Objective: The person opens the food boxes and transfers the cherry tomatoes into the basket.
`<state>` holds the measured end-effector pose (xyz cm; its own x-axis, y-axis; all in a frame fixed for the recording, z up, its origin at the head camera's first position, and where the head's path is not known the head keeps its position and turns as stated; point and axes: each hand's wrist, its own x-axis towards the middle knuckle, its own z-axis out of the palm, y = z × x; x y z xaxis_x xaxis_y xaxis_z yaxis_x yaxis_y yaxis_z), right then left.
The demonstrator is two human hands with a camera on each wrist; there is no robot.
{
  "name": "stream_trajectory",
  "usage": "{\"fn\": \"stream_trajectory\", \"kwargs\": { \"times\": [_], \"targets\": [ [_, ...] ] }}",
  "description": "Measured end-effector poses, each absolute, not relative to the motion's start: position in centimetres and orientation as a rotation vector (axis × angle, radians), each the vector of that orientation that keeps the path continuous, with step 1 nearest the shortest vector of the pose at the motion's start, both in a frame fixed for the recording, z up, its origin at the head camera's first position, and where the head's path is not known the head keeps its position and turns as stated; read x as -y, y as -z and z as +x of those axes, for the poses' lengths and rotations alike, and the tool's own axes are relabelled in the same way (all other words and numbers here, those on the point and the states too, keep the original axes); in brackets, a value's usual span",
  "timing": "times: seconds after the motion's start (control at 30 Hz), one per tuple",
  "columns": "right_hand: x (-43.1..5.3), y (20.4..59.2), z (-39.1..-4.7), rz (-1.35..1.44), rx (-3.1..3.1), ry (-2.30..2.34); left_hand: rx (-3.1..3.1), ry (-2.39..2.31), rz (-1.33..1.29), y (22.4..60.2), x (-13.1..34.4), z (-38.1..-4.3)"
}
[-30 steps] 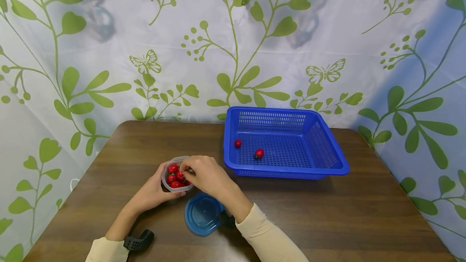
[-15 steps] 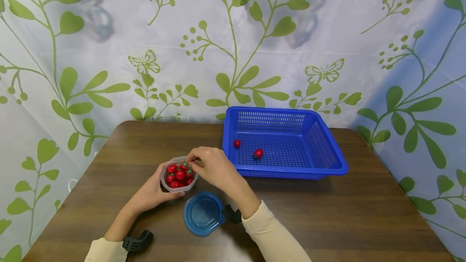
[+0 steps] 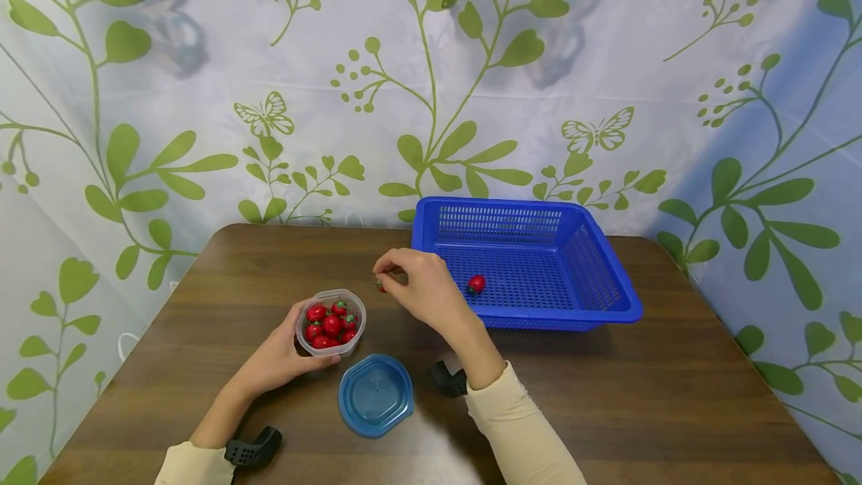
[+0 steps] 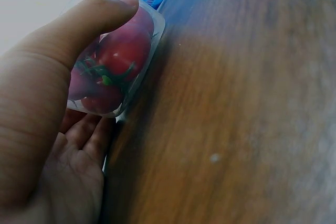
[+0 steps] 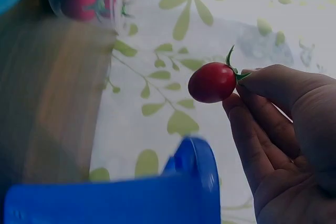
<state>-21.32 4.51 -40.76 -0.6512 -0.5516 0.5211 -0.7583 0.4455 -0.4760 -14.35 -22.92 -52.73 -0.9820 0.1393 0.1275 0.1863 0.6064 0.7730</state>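
Note:
My left hand [image 3: 276,358] grips a small clear plastic container [image 3: 362,316] on the table, its thumb over the near rim. Several red cherry tomatoes [image 3: 331,325] with green stems fill it. To the right of the container, above the table, my right hand [image 3: 431,287] pinches one cherry tomato [image 5: 211,82] by its green stem. That tomato is mostly hidden behind the fingers in the head view but plain in the right wrist view. Just beyond this hand stands a blue plastic basket [image 3: 532,316], where one cherry tomato [image 3: 477,284] shows on the floor.
A blue lid [image 3: 376,395] lies on the wooden table [image 3: 673,395] in front of the container. Behind the table hangs a pale curtain [image 3: 303,66] with green leaf prints. Dark devices are strapped at both wrists.
My right hand has lifted a cherry tomato out of the container and moved right, towards the basket. It now covers the basket's left tomato. The left hand keeps its grip on the container.

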Motion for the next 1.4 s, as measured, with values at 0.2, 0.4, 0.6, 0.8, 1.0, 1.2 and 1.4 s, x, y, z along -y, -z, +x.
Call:
{"fn": "stream_trajectory", "kwargs": {
  "times": [0.2,0.4,0.6,0.8,1.0,1.2,1.4],
  "targets": [
    [-6.5,40.2,-22.2,1.025,2.397,-1.053,2.775,1.321,-0.272,52.8,22.9,-14.2],
    [-8.7,39.9,-22.9,0.929,2.385,-1.101,2.781,1.318,-0.267,52.8,22.9,-14.2],
    [-10.5,39.8,-23.5,0.851,2.401,-1.147,2.784,1.325,-0.258,52.8,22.9,-14.1],
    [-12.5,39.7,-24.2,0.749,2.404,-1.192,2.780,1.324,-0.263,52.8,22.9,-14.2],
    [-14.6,39.8,-25.0,0.666,2.398,-1.208,2.768,1.348,-0.276,52.9,22.9,-14.2],
    [-16.6,40.1,-25.5,0.588,2.382,-1.184,2.768,1.349,-0.264,52.9,22.9,-14.2],
    [-18.2,40.5,-26.0,0.511,2.385,-1.168,2.769,1.345,-0.273,52.9,22.9,-14.2]
  ]
}}
